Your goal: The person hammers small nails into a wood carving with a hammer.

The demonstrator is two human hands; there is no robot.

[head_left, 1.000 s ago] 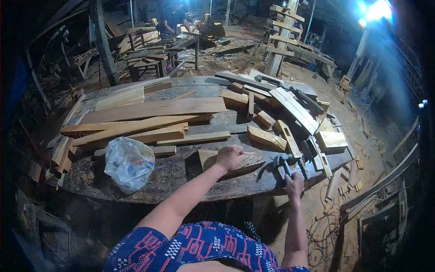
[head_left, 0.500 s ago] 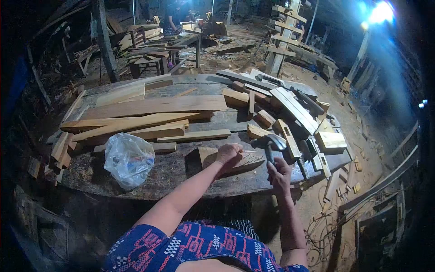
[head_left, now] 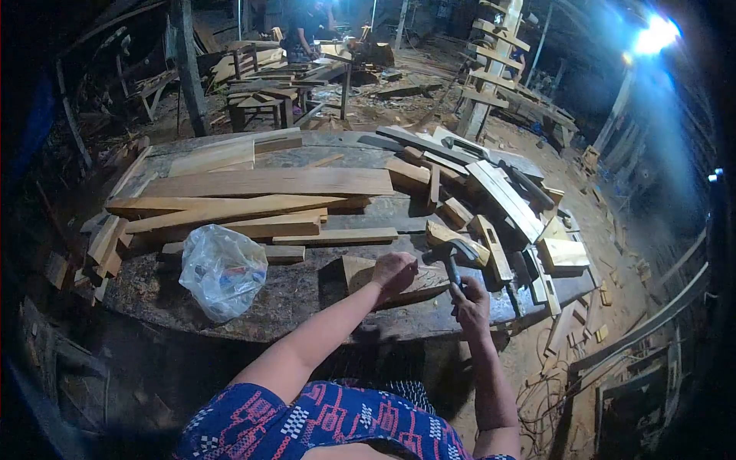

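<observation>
My right hand (head_left: 471,303) is wrapped round the handle of a claw hammer (head_left: 452,268), its metal head raised just right of my other hand. My left hand (head_left: 395,274) is closed in a pinch over a thick wooden block (head_left: 357,276); what its fingers hold is too small to make out. The block lies near the front of the dark workbench (head_left: 142,299), and its right end shows beyond my fingers. Behind the hammer head rests a short piece of wood (head_left: 438,234).
A clear plastic bag (head_left: 222,272) with small contents sits to the left. Long boards (head_left: 268,182) lie behind it. Slotted wood pieces (head_left: 493,247) and a white-faced plank (head_left: 504,201) crowd the right side. A person (head_left: 310,31) stands among lumber far back.
My left hand has lifted slightly and turned on the block. The hammer has tilted and come closer to that hand. The whole view has shifted a little.
</observation>
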